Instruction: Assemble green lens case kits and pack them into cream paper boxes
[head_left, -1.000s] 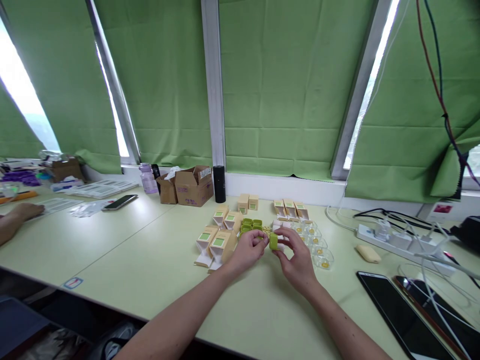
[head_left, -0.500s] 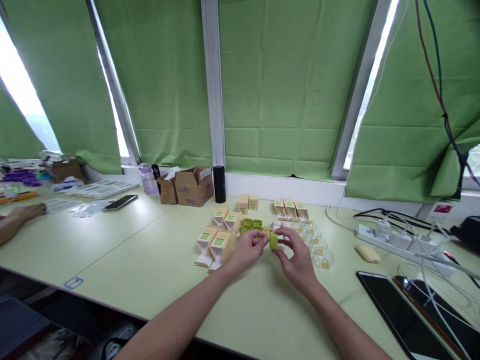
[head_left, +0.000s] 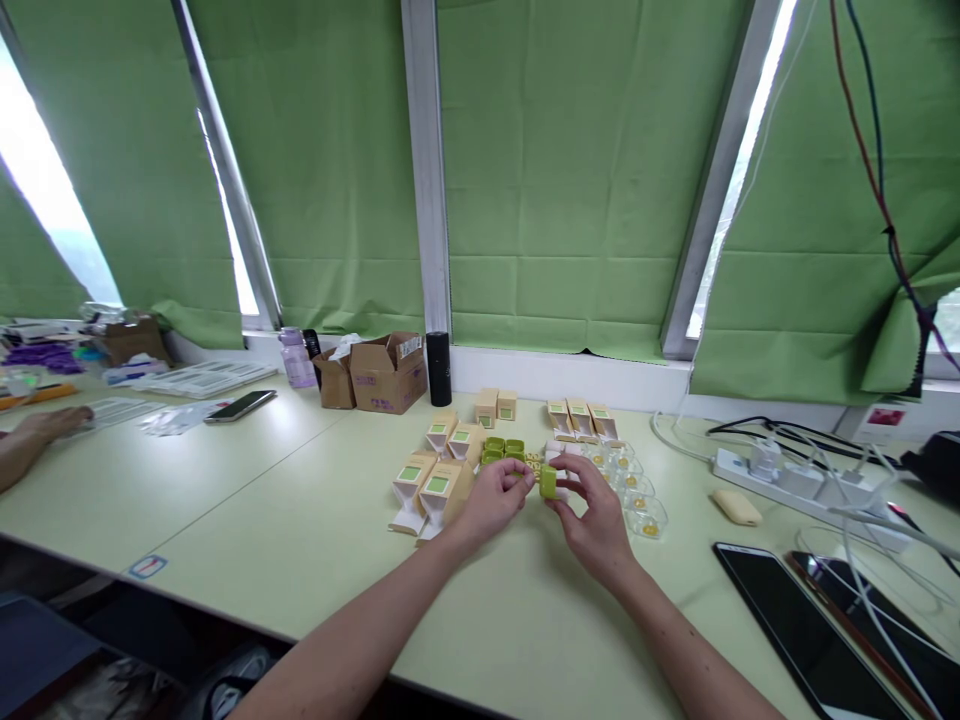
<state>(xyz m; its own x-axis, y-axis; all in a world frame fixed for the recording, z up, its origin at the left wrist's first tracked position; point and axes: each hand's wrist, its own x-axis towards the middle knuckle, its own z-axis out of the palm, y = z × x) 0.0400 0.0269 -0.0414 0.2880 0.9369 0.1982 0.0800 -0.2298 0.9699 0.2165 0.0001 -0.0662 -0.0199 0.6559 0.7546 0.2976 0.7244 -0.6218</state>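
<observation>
My right hand (head_left: 592, 510) grips a small green box-like piece (head_left: 548, 483) between thumb and fingers. Close on its left side, my left hand (head_left: 499, 497) is closed in a pinch at the piece's edge; whatever is in its fingertips is too small to make out. Just behind my hands stand several green cups (head_left: 504, 447) and a cluster of small yellowish pieces (head_left: 532, 461). Open cardboard boxes with green labels (head_left: 444, 490) stand to the left of my left hand. Clear plastic pieces with yellow centres (head_left: 646, 518) lie in rows right of my right hand.
More small cartons (head_left: 581, 420) stand farther back. A brown cardboard box (head_left: 388, 375) and black bottle (head_left: 439, 368) are by the wall. Tablets (head_left: 780, 620), a power strip (head_left: 802, 485) and tangled cables lie on the right. Another person's hand (head_left: 56, 423) rests on the table at far left.
Almost nothing differs. The green piece and my hands keep nearly the same position, with at most a tiny shift.
</observation>
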